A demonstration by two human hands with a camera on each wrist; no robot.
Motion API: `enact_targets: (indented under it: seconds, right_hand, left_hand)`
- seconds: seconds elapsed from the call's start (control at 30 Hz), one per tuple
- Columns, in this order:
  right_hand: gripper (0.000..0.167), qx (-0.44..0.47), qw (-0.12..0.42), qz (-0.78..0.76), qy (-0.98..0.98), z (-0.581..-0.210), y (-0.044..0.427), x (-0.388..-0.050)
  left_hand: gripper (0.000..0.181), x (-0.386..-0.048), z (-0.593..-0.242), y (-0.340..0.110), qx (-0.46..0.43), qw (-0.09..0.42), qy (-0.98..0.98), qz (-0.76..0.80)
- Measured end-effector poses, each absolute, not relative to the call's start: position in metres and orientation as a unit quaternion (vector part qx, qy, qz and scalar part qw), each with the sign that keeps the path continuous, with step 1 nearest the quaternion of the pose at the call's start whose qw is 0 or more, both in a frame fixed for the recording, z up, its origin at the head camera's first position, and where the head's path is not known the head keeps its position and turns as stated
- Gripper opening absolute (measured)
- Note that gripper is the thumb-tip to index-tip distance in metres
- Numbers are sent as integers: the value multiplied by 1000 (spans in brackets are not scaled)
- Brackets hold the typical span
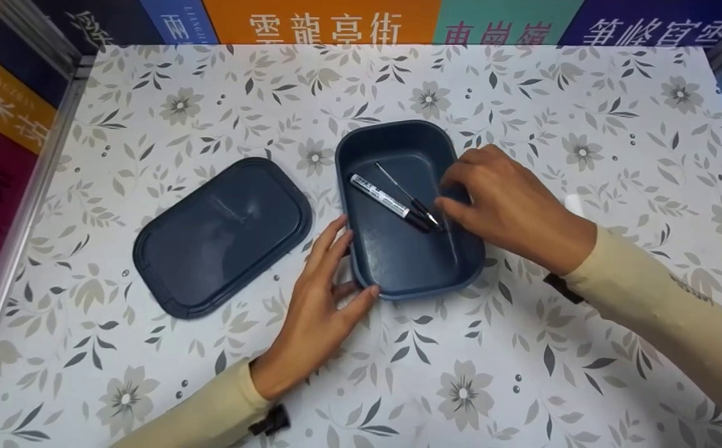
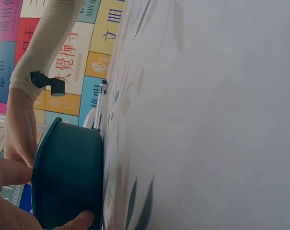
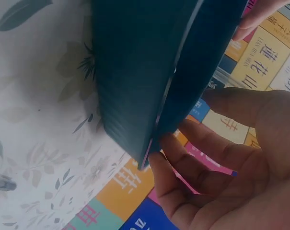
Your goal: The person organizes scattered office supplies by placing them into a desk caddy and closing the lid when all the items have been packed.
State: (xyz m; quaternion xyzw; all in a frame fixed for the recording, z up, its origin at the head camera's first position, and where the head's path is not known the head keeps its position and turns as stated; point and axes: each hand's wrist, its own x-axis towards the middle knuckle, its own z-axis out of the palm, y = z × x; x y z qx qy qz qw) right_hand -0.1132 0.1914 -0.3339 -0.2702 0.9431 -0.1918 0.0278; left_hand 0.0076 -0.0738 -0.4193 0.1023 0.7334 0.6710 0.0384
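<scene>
A dark blue open box (image 1: 410,264) holds a white-and-black marker (image 1: 379,195) and a thin pen (image 1: 398,180), lying with their dark ends close together. At its near left corner, my left hand (image 1: 320,311) touches the side wall with extended fingers, the thumb at the near rim. My right hand (image 1: 497,193) is over the right rim, fingers bent and thumb apart. In the right wrist view, the fingers of that hand (image 3: 221,158) are loosely curved at the rim of the box (image 3: 135,62), with nothing between them. The left wrist view shows the box's outer wall (image 2: 68,167) against my left fingers.
A matching dark blue lid (image 1: 224,236) lies left of the box on the flower-patterned tabletop (image 1: 211,386). A small whitish object (image 1: 574,204) shows beside my right wrist, partly hidden. In the left wrist view a pen-like object (image 2: 101,103) lies beyond the box. Colourful lettered panels (image 1: 323,22) border the table.
</scene>
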Motion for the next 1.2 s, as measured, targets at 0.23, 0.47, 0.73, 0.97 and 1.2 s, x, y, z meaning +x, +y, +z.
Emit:
enact_targets:
  seconds: [0.23,0.47,0.73,0.97,1.2]
  right_hand:
    - [19,-261,0,-222,939,-333,211,-106]
    - [21,-231,5,-226,946,-332,231,-98]
    - [21,-196,14,-220,955,-339,250,-95]
    - [23,-187,14,-210,959,-353,266,-92]
    - [21,-171,21,-201,964,-360,276,-89]
  left_hand:
    - [87,7,-419,-74,102,40,734,670]
    - [87,8,-418,-73,100,37,740,664]
    - [87,8,-419,-73,101,36,737,667]
    - [87,8,-419,-74,101,35,736,668]
    - [88,8,-420,-73,104,35,732,673]
